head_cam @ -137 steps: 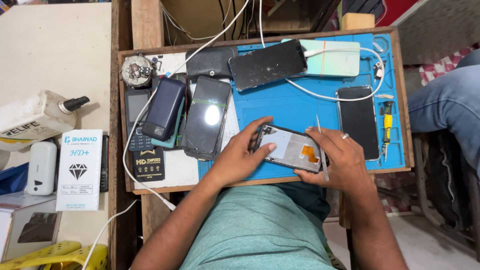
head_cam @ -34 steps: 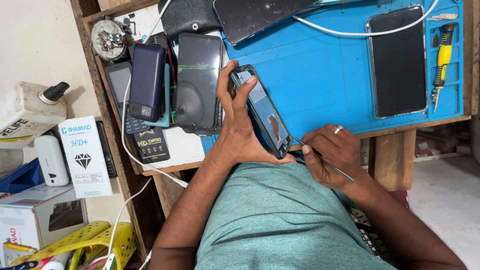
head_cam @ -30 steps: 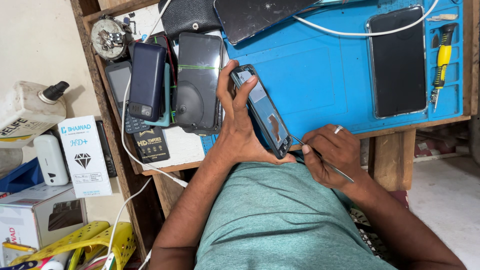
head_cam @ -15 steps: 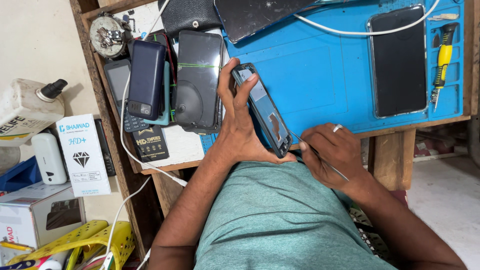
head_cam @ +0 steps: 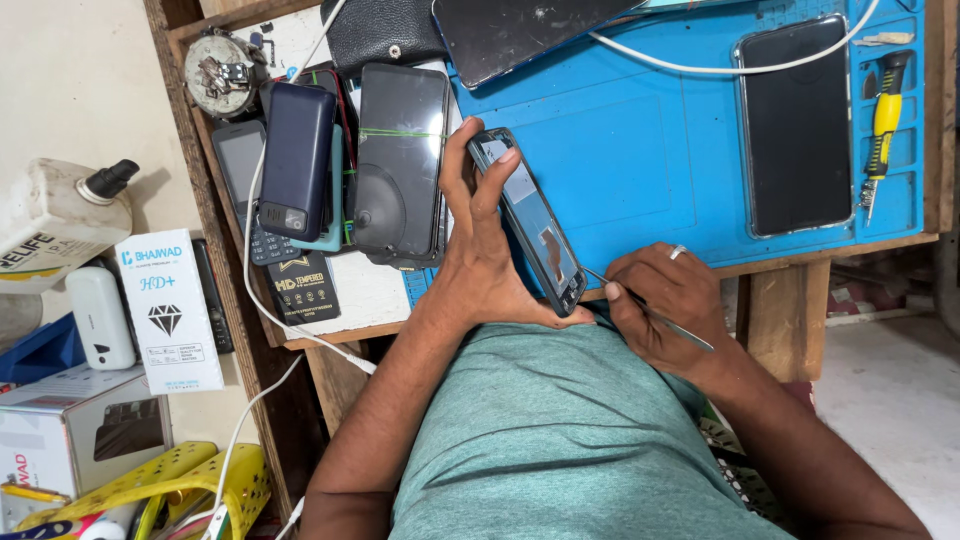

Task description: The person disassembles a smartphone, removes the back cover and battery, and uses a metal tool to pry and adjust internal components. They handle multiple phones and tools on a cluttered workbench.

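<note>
The dark phone (head_cam: 528,220) stands tilted on its edge over the near side of the blue mat (head_cam: 640,150). The left hand (head_cam: 480,250) clamps it, fingers wrapped over its top end and its lower corner seated against the palm. The right hand (head_cam: 665,305) pinches a thin metal tool (head_cam: 650,310) whose tip touches the phone's lower corner.

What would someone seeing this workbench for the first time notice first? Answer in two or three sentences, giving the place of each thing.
At centre, the left hand holds a smartphone tilted on edge over the blue work mat, while the right hand puts a thin metal tool to its lower end. To the left lies a cluster of dark phones. A yellow-handled screwdriver rests at the mat's right edge.
</note>
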A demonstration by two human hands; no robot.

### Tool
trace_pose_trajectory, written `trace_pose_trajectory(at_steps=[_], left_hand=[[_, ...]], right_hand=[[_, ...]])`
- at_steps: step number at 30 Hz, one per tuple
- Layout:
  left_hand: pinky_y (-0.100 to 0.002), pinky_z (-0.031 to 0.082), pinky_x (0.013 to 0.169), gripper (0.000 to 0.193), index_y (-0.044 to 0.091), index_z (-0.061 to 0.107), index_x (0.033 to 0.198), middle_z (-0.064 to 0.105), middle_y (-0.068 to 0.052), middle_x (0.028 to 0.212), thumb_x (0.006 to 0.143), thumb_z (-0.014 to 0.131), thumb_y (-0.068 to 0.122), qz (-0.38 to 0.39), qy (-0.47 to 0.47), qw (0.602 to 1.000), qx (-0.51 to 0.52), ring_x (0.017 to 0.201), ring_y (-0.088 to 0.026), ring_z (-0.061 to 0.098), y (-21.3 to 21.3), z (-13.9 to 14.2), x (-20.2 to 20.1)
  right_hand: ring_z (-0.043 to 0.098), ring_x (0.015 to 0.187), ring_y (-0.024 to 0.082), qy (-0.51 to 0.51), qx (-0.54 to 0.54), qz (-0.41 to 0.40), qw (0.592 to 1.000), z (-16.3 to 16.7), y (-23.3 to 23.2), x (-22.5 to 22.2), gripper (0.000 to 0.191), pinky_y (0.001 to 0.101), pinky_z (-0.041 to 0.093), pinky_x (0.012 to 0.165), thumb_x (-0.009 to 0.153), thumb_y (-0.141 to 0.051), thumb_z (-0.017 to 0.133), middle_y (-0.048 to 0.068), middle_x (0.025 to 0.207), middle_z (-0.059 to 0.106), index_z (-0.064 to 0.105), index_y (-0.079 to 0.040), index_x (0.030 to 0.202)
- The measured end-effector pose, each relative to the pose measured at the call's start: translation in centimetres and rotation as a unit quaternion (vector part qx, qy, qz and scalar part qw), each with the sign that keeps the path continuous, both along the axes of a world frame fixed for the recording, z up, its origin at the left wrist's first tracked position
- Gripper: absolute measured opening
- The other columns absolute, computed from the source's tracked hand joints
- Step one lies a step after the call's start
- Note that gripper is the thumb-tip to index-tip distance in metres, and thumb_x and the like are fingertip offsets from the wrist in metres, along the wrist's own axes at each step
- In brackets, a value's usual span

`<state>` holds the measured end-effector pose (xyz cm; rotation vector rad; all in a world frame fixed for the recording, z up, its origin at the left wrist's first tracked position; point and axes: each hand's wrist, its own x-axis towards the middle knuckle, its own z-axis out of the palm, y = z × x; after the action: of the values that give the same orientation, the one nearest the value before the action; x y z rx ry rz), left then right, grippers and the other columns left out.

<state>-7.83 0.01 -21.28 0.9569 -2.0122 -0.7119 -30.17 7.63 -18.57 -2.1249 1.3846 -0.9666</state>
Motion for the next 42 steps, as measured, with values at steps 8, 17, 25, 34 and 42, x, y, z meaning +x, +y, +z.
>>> trace_pose_trajectory(at_steps=[8, 17, 25, 34, 42], left_hand=[[-0.071, 0.039, 0.123, 0.155, 0.037, -0.001, 0.165, 0.001, -0.025, 0.158, 0.045, 0.080, 0.092, 0.005, -0.002, 1.000, -0.004, 0.151, -0.057, 0.020, 0.04, -0.05, 0.04], [-0.071, 0.038, 0.123, 0.154, 0.035, -0.001, 0.165, 0.002, -0.026, 0.157, 0.047, 0.081, 0.090, 0.007, -0.003, 1.000, -0.008, 0.151, -0.058, 0.018, -0.02, 0.14, -0.01], [-0.071, 0.039, 0.122, 0.155, 0.036, -0.003, 0.165, 0.000, -0.027, 0.158, 0.048, 0.082, 0.091, -0.001, -0.001, 1.000, 0.002, 0.152, -0.058, 0.016, 0.09, 0.10, 0.06], [-0.072, 0.039, 0.121, 0.156, 0.036, -0.003, 0.165, -0.001, -0.027, 0.159, 0.046, 0.082, 0.090, -0.001, -0.002, 1.000, -0.002, 0.151, -0.059, 0.016, -0.02, 0.01, 0.03], [-0.069, 0.041, 0.121, 0.155, 0.034, -0.001, 0.165, 0.001, -0.026, 0.157, 0.048, 0.081, 0.091, 0.002, -0.003, 1.000, -0.007, 0.150, -0.057, 0.020, -0.03, 0.14, 0.06]], right_hand=[[0.057, 0.069, 0.017, -0.010, -0.014, 0.004, 1.000, -0.12, -0.08, -0.02, 0.023, 0.0349, 0.042, 0.063, 0.099, -0.009, 0.064, 0.007, 0.082, 0.069, 0.059, -0.007, 0.077], [0.052, 0.060, 0.018, 0.050, -0.003, -0.001, 0.999, -0.13, -0.06, 0.24, 0.022, 0.0362, 0.039, 0.056, 0.095, -0.009, 0.068, 0.006, 0.079, 0.069, 0.061, -0.005, 0.074], [0.057, 0.066, 0.018, -0.001, -0.023, -0.002, 1.000, -0.51, -0.01, 0.14, 0.022, 0.0356, 0.042, 0.062, 0.098, -0.007, 0.064, 0.007, 0.082, 0.069, 0.059, -0.006, 0.076], [0.054, 0.064, 0.018, 0.004, -0.019, -0.002, 1.000, -0.51, -0.11, 0.06, 0.023, 0.0356, 0.040, 0.060, 0.097, -0.009, 0.065, 0.007, 0.080, 0.068, 0.059, -0.006, 0.075], [0.055, 0.064, 0.017, 0.026, -0.001, 0.006, 1.000, -0.24, -0.03, 0.01, 0.018, 0.0353, 0.042, 0.059, 0.095, -0.009, 0.068, 0.006, 0.082, 0.070, 0.063, -0.005, 0.079]])
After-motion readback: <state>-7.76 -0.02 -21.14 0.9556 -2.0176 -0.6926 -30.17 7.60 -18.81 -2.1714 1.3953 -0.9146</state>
